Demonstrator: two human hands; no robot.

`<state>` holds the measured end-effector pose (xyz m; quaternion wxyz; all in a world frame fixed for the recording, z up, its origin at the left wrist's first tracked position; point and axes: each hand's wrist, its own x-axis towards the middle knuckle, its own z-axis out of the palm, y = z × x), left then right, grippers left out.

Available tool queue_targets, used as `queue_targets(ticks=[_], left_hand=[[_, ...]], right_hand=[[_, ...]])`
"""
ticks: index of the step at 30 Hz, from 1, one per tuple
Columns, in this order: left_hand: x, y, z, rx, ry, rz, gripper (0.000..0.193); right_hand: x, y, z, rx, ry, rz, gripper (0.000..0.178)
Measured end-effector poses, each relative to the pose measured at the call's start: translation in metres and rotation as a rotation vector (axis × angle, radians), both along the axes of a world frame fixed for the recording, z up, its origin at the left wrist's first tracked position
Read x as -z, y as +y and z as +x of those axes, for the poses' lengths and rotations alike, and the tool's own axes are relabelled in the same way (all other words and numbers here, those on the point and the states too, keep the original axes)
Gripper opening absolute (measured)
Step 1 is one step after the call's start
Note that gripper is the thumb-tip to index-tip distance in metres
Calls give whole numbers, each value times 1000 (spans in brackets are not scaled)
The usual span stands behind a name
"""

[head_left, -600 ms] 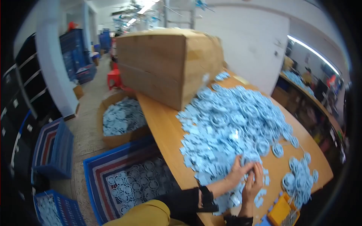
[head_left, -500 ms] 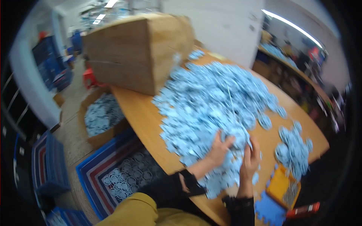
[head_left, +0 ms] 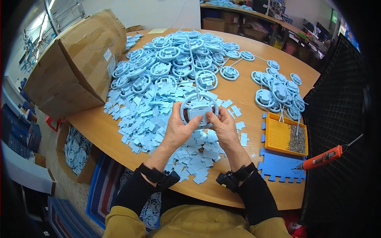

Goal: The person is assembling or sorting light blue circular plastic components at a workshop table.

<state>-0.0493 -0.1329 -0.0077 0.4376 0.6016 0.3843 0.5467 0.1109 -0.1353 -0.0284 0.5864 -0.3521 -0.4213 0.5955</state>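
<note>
A round light-blue plastic piece like a toy steering wheel (head_left: 198, 104), with a long thin rod rising from its far side, is held between both hands. My left hand (head_left: 178, 129) grips its left rim, and my right hand (head_left: 225, 130) grips the right. Both thumbs press on a flat rectangular cover (head_left: 200, 112) at the wheel's centre. Below and left of the hands spreads a heap of small flat light-blue covers (head_left: 137, 121). Beyond them lies a big pile of similar wheels (head_left: 168, 53), some with rods.
A large cardboard box (head_left: 79, 59) rests on its side at the table's left. To the right are a smaller wheel cluster (head_left: 279, 92), a yellow tray (head_left: 276, 137) holding small screws (head_left: 297, 139), a blue foam mat (head_left: 278, 164) and a red electric screwdriver (head_left: 323, 158).
My view has swung right and levelled, so the table sits further left in it. Both hands remain at the wheel, now closed on its two sides with thumbs on the cover.
</note>
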Motion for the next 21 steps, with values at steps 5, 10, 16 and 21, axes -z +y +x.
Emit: queue_targets(ticks=[5, 10, 16, 21], left_hand=[[10, 25, 13, -19, 45, 28, 48], [19, 96, -1, -198, 656, 35, 72], [3, 198, -80, -558, 1366, -45, 69], [6, 228, -104, -399, 1387, -259, 69]], right_hand=[[12, 11, 6, 93, 81, -42, 37], [31, 52, 95, 318, 267, 24, 36], [40, 83, 123, 302, -131, 13, 34], [47, 108, 84, 268, -1479, 404, 39]])
